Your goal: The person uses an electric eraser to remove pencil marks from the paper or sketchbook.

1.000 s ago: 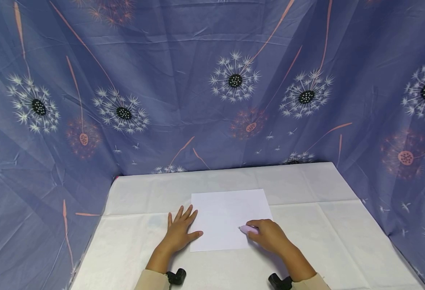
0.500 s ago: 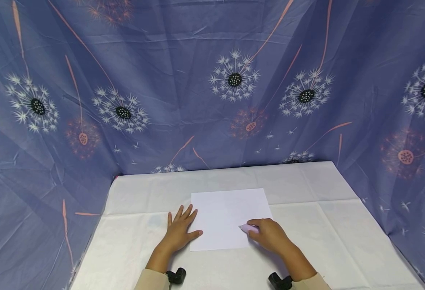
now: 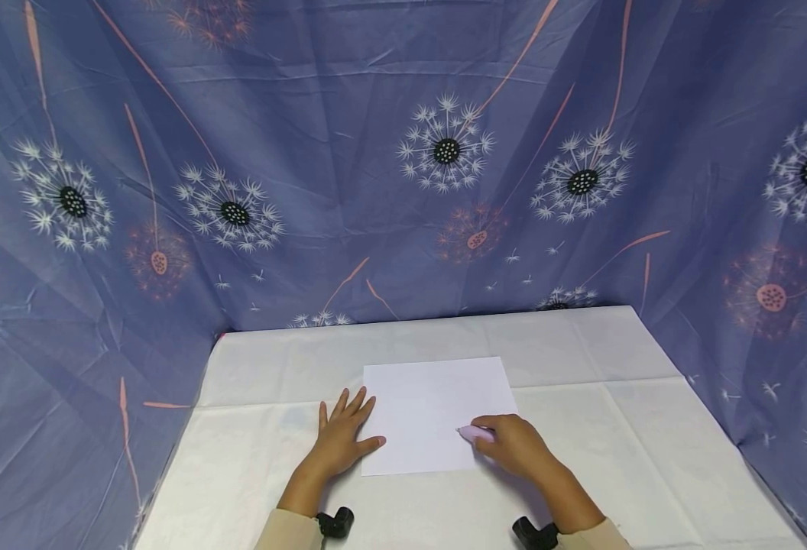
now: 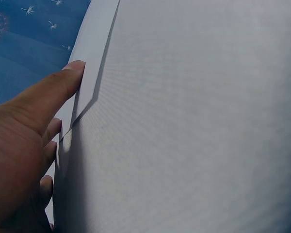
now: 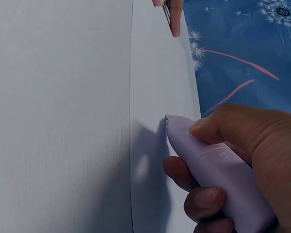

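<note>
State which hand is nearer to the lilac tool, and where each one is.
Right. The right hand grips the lilac tool; the left hand is apart from it, at the left edge of the white paper.

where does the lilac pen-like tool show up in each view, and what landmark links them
Head: the lilac pen-like tool is right of lower centre, in the right hand.
Left wrist: not in it.
Right wrist: lower right, extending to the centre.
Shared landmark: the white paper, visible in all three.

Left hand [image 3: 338, 443] spread at left edge of paper [image 3: 424, 405]; right hand [image 3: 513, 444] grips lilac tool [image 3: 475, 434].
</note>
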Motion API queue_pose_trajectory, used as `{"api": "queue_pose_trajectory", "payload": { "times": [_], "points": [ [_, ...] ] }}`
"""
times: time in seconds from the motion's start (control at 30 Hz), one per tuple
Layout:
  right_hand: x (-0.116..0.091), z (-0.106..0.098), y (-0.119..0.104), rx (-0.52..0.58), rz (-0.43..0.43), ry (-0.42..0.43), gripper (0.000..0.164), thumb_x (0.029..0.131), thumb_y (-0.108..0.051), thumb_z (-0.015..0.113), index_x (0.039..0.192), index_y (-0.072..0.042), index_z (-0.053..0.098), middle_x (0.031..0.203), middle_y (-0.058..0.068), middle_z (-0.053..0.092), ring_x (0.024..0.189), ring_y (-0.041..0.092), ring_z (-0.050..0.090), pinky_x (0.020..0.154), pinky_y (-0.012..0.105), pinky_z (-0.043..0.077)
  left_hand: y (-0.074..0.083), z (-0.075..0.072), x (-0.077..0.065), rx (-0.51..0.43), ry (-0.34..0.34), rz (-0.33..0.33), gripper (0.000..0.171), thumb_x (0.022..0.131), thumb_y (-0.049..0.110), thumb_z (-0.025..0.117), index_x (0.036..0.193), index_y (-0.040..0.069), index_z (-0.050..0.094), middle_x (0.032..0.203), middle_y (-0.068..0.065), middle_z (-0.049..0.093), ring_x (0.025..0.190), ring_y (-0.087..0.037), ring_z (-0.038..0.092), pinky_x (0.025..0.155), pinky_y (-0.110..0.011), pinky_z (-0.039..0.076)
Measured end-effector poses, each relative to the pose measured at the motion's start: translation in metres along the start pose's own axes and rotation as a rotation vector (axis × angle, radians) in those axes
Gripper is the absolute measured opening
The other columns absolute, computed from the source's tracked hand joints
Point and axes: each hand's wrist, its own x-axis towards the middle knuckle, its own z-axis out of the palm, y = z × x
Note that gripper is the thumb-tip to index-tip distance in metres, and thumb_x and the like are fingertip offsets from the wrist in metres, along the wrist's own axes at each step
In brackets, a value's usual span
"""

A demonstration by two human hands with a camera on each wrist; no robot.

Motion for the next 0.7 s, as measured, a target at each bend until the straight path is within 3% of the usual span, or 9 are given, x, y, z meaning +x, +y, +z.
{"api": "queue_pose_trajectory", "payload": {
  "times": [0.7],
  "points": [
    [-0.0041, -0.0059, 0.0068, -0.031, 0.048, 0.001, 0.026, 0.085, -0.02, 0.076, 0.11, -0.016, 0.078, 0.103, 0.001, 0.078, 0.083, 0.013, 0.064, 0.08, 0.041, 0.054, -0.0001, 0.0, 0.0008, -0.029, 0.002, -0.005, 0.079, 0.089, 0.051, 0.072, 0.154, 0.016, 0.044, 0.167, -0.01, 0.03, 0.157, -0.042, 0.013, 0.119, -0.074, -0.005]
  ]
}}
